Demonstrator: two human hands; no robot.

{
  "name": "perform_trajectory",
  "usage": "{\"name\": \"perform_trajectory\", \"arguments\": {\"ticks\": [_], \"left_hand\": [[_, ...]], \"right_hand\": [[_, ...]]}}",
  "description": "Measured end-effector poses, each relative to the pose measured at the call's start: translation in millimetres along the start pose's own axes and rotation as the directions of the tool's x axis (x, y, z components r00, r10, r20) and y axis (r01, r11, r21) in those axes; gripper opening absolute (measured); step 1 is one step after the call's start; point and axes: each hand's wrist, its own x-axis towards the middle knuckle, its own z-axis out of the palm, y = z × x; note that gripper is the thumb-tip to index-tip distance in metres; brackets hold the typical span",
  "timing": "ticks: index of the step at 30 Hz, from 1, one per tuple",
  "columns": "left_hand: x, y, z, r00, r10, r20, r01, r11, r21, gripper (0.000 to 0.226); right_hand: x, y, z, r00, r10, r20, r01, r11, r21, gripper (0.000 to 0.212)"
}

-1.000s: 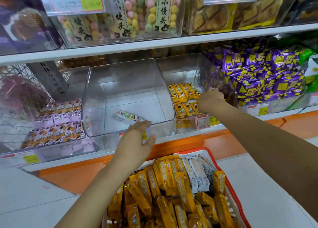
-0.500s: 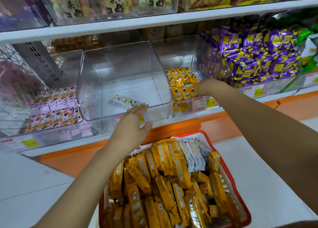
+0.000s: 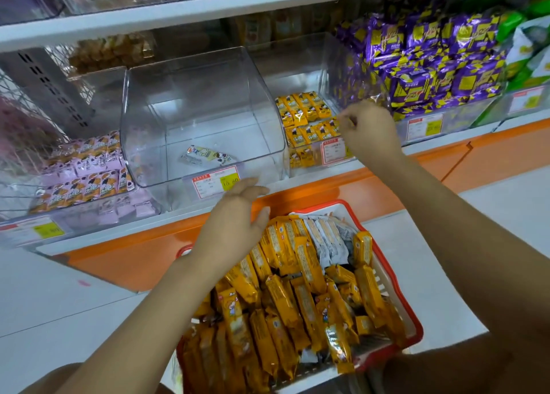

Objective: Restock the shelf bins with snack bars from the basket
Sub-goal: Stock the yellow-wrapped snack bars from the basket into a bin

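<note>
Down from the front of the clear bin (image 3: 202,96) with the left hand (image 3: 235,224), now low over the far rim of the red basket (image 3: 416,331). Back out of the yellow-bar bin (image 3: 297,69) with the right hand (image 3: 369,131), now at that bin's front lip, at 2 o'clock from the left hand.

Left hand: wide, fingers straight and close together, nothing in it, just above the far row of bars. Right hand: fingers curled, tips close together beside the small yellow bars (image 3: 303,113); cannot tell whether pinching a bar or nothing.

Basket at 6 o'clock in the view, below the shelf edge, piled full of long yellow snack bars (image 3: 297,289). White bars (image 3: 327,238) at the pile's 12 o'clock end, only a few.

Inside the clear bin, at 11 o'clock from the left hand, just one small packet (image 3: 205,155), lying flat near the front. Price tag (image 3: 215,180) on that bin's front, just past the left fingertips.

Small yellow bars in neat rows in the bin at 3 o'clock of the clear one. Pink packs (image 3: 89,170) at 9 o'clock of the clear bin. Purple packs (image 3: 431,66) at 3 o'clock of the yellow-bar bin, heaped high.
</note>
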Motion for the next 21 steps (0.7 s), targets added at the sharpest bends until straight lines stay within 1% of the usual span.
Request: {"name": "perform_trajectory", "arguments": {"ticks": [1,2,4,6,7,8,9,10,11,12,13,14,16,17,18,19,20,21], "left_hand": [[-2.5,1.9,3.4,0.999,0.014,0.051,-0.014,1.0,0.013,0.035],[-4.7,2.9,7.8,0.992,0.024,0.123,-0.027,0.999,0.027,0.033],[-8.4,3.8,18.2,0.957,0.014,0.289,-0.032,0.998,0.059,0.03],[-11.4,1.0,32.8,0.903,-0.023,0.43,-0.023,0.995,0.102,0.031],[-13.4,-0.5,40.8,0.874,-0.045,0.483,-0.017,0.992,0.123,0.032],[-15.4,-1.6,48.5,0.848,-0.064,0.527,-0.014,0.99,0.142,0.034],[-18.3,-1.9,55.6,0.821,-0.076,0.566,-0.018,0.987,0.16,0.036],[-20.9,-1.3,62.0,0.794,-0.083,0.602,-0.029,0.984,0.173,0.038],[-23.3,-0.2,67.6,0.771,-0.083,0.631,-0.043,0.983,0.181,0.04],[-25.0,0.7,72.2,0.752,-0.08,0.655,-0.056,0.981,0.184,0.042],[-26.0,1.6,75.7,0.736,-0.078,0.673,-0.067,0.98,0.187,0.043],[-26.5,1.2,78.8,0.722,-0.081,0.687,-0.072,0.979,0.192,0.044],[-26.6,-1.5,83.7,0.689,-0.102,0.718,-0.078,0.974,0.213,0.045],[-27.2,-3.2,85.5,0.666,-0.118,0.737,-0.083,0.97,0.23,0.046],[-27.5,-4.8,87.2,0.643,-0.134,0.754,-0.09,0.965,0.248,0.046],[-28.1,-6.1,88.6,0.625,-0.148,0.766,-0.095,0.96,0.263,0.046],[-28.5,-7.2,90.0,0.616,-0.16,0.771,-0.093,0.957,0.273,0.046],[-29.1,-8.0,90.9,0.616,-0.168,0.77,-0.085,0.957,0.276,0.046]], "right_hand": [[-16.5,-0.4,-3.3,0.997,-0.058,-0.043,0.059,0.997,0.039,0.021],[-31.6,0.1,-4.8,0.995,-0.092,-0.05,0.096,0.993,0.074,0.019],[-61.5,1.1,-5.5,0.993,-0.112,-0.035,0.116,0.984,0.139,0.017],[-88.4,3.3,-0.7,0.996,-0.088,-0.006,0.088,0.978,0.189,0.021],[-101.0,4.3,3.0,0.998,-0.057,0.041,0.049,0.981,0.187,0.023],[-115.9,6.3,9.2,0.991,-0.016,0.136,-0.007,0.986,0.164,0.026],[-131.2,8.4,13.4,0.96,0.041,0.278,-0.076,0.99,0.116,0.029],[-149.4,14.9,23.3,0.902,0.101,0.42,-0.14,0.988,0.062,0.034],[-167.3,19.8,30.5,0.822,0.167,0.544,-0.208,0.978,0.014,0.041],[-184.6,24.2,37.5,0.725,0.226,0.65,-0.288,0.958,-0.012,0.052],[-199.5,26.2,41.6,0.628,0.249,0.737,-0.339,0.94,-0.028,0.066],[-211.8,28.6,46.8,0.552,0.25,0.796,-0.363,0.931,-0.04,0.077],[-229.7,22.1,51.0,0.403,0.298,0.865,-0.385,0.913,-0.134,0.077],[-237.2,17.3,53.2,0.36,0.337,0.87,-0.365,0.909,-0.201,0.079],[-244.4,12.1,55.2,0.363,0.36,0.859,-0.333,0.912,-0.241,0.086],[-250.4,6.5,56.0,0.39,0.379,0.839,-0.306,0.913,-0.27,0.093],[-255.0,4.5,60.7,0.43,0.394,0.813,-0.286,0.913,-0.291,0.097],[-258.6,3.4,63.1,0.454,0.402,0.795,-0.28,0.911,-0.301,0.098]]}}
